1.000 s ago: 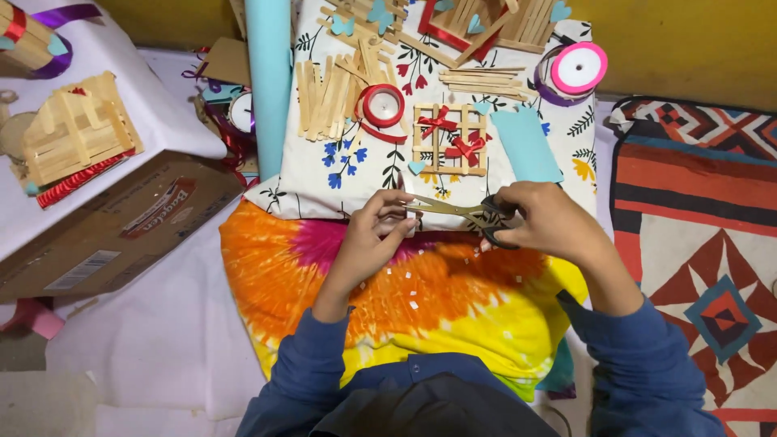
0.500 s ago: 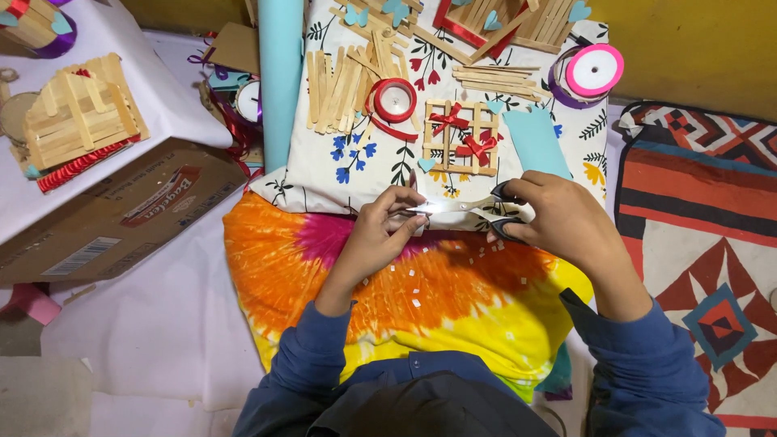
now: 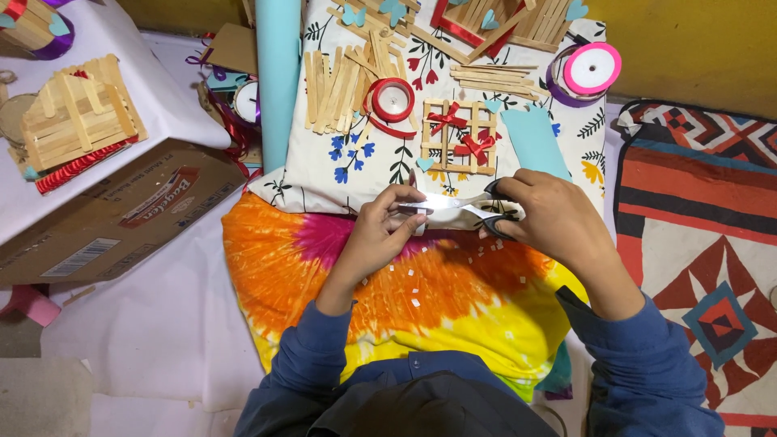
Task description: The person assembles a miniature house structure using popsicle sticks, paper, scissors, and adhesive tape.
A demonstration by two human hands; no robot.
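My right hand grips black-handled scissors, blades pointing left. My left hand pinches a small pale piece at the blade tips; what it is cannot be made out. Both hands hover over the edge of a floral white cloth and a tie-dye orange and yellow cloth on my lap. Tiny white snippets lie scattered on the tie-dye cloth. Just beyond the hands sits a square frame of wooden sticks with red bows.
A red ribbon spool, loose wooden sticks, a pink ribbon spool and a light blue paper strip lie on the floral cloth. A blue paper roll, a cardboard box and a stick house stand left. A patterned rug lies right.
Both hands have shifted slightly toward me and the scissors now lie flatter, blades bright across the cloth edge. More white snippets show on the tie-dye cloth.
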